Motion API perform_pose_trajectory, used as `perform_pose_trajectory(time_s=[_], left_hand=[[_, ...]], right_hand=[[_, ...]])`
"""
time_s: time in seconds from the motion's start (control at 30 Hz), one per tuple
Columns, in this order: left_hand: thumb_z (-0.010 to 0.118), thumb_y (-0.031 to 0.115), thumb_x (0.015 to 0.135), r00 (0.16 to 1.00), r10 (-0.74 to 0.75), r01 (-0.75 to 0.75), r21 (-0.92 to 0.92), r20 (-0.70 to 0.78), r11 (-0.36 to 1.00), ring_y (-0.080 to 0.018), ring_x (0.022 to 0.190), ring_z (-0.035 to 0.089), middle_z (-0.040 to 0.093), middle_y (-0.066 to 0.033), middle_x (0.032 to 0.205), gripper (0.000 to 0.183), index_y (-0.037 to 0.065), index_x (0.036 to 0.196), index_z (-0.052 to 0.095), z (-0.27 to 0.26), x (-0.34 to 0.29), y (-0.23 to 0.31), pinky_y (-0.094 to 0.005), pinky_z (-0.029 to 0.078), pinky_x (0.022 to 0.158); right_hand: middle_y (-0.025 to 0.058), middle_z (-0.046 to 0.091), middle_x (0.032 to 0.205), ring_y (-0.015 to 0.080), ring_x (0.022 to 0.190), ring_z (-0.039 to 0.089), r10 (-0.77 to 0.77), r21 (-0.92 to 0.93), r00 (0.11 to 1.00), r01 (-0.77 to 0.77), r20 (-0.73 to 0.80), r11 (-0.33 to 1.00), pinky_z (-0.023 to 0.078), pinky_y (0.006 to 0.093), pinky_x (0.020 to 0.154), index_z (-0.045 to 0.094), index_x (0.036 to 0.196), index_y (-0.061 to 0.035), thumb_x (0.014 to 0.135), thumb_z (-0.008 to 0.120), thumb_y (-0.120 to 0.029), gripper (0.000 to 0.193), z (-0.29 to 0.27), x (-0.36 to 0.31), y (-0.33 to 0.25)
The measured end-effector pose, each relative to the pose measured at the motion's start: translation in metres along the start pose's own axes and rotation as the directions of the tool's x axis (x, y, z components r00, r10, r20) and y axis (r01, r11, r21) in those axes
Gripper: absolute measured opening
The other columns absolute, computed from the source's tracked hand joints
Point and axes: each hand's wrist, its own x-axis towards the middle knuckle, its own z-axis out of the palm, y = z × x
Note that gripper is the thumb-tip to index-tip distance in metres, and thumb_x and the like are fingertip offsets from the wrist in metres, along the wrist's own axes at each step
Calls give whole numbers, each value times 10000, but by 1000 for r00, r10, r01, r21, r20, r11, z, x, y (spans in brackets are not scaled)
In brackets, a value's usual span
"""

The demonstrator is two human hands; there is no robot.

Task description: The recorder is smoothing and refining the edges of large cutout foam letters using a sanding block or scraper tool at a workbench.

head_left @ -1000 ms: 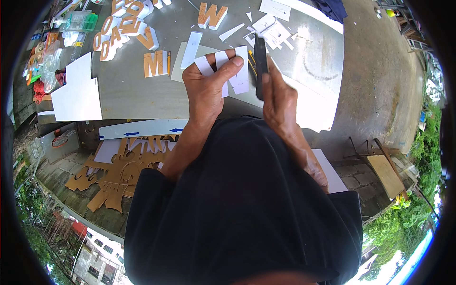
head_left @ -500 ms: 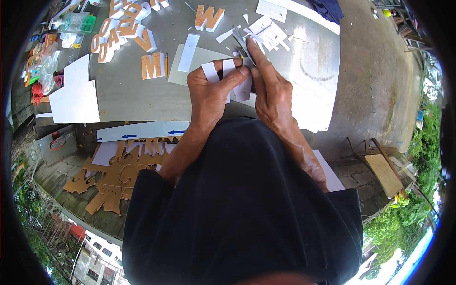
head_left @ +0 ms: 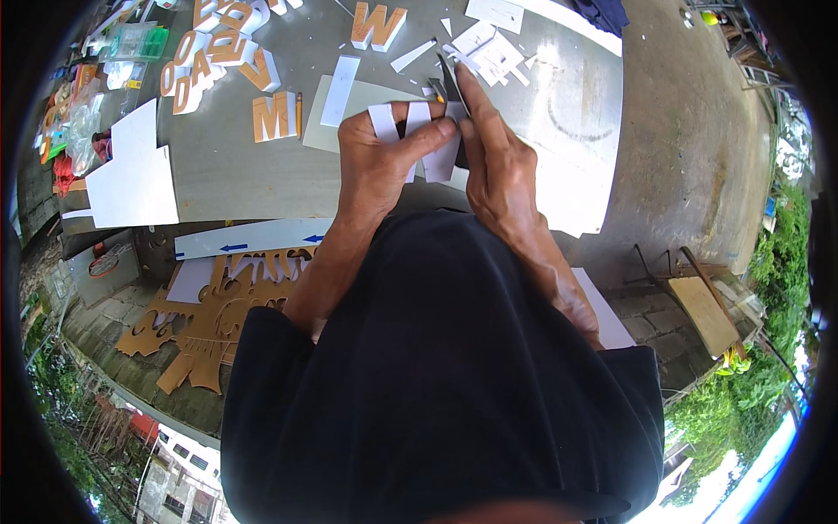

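My left hand [head_left: 371, 162] is closed on a white letter-shaped piece [head_left: 439, 159], thumb on top, with its pale strips poking out between the fingers. My right hand [head_left: 504, 175] is closed round a thin dark blade-like tool [head_left: 449, 80], its index finger stretched along it. The tool lies against the right edge of the white piece; its exact kind is hard to make out. Beyond my hands on the metal table [head_left: 253, 188] lie a grey-green sheet [head_left: 319, 131] and a white strip [head_left: 340, 90].
Brown-faced white letters [head_left: 275, 118] and a pencil [head_left: 298, 115] stand at the left, with another letter [head_left: 378, 28] farther back. White offcuts [head_left: 489, 52] litter the far side. A large white sheet [head_left: 131, 175] sits at the left edge; brown cut-out panels [head_left: 196, 336] lie below.
The tool in my right hand has turned slightly, showing a darker face. Both hands stay together on the white piece. The whole view has shifted a little.
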Motion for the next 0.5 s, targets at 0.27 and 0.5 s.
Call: perform_pose_trajectory(time_s=[0.27,0.5], left_hand=[[774,-33,810,986,134,-145,-109,-99,984,-115,734,683,732,-83,841,229,-49,1034,730,-8,9,9,-235,546,689],[772,-29,811,988,137,-145,-117,-75,982,-119,741,682,731,-77,837,228,-36,1036,735,-1,4,6,-248,550,696]], right_hand=[[277,682,1107,419,1015,685,117,36,991,-120,66,992,529,419,884,513,1394,11,949,555,19,448,1,-30,13],[282,650,1203,401,1083,670,375,366,912,-409,164,836,537,413,902,493,1408,27,995,502,-19,416,-10,12,-13]])
